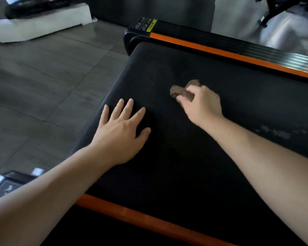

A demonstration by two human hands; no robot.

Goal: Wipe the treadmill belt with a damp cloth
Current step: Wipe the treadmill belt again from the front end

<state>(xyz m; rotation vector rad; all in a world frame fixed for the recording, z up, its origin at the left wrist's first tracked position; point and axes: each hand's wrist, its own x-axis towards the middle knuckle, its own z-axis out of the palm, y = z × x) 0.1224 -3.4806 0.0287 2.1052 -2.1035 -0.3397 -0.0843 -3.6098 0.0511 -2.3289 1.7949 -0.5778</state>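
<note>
The black treadmill belt (pixel 167 68) fills the middle of the head view, between two orange-edged side rails. A small crumpled brown cloth (pixel 180 91) lies on the belt near its middle. My right hand (pixel 201 105) is closed over the cloth and presses it onto the belt; part of the cloth is hidden under my fingers. My left hand (pixel 122 131) rests flat on the belt near its left end, fingers spread, holding nothing. Pale worn patches (pixel 277 133) show on the belt at the right.
The far side rail (pixel 229 54) has an orange stripe and a black ribbed top with a yellow warning label (pixel 150 25). The near orange rail (pixel 132 215) crosses the bottom. Grey floor tiles (pixel 43 86) lie at left, with a white block (pixel 43 25) at the back.
</note>
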